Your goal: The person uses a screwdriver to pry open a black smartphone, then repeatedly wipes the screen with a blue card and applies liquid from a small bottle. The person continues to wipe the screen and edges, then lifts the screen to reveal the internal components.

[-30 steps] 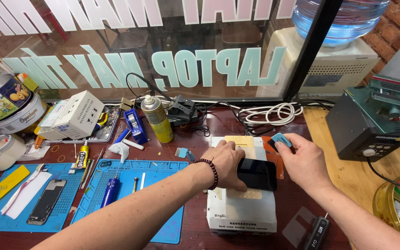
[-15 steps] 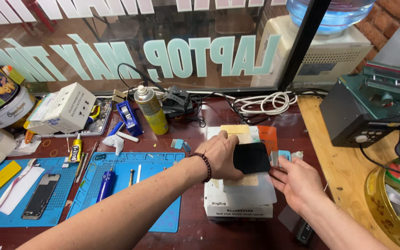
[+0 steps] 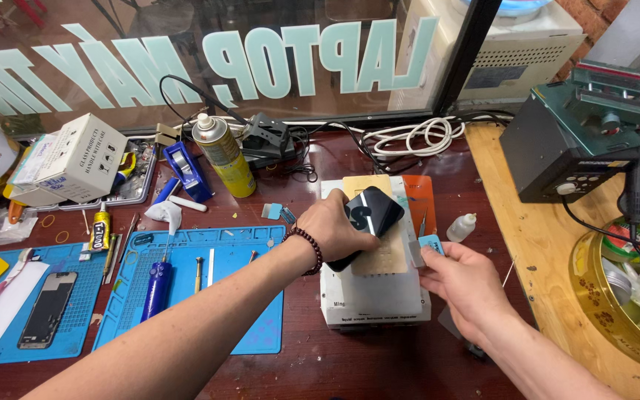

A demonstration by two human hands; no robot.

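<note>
My left hand (image 3: pixel 335 226) presses a black phone (image 3: pixel 368 218) down on the white box (image 3: pixel 372 296) beneath it. My right hand (image 3: pixel 461 285) pinches a small blue card (image 3: pixel 431 244) just beside the phone's edge.

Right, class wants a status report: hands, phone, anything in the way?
Left hand pressing black phone on white heating plate. Right hand holds small blue card at phone's edge. Nothing blocking.
</note>
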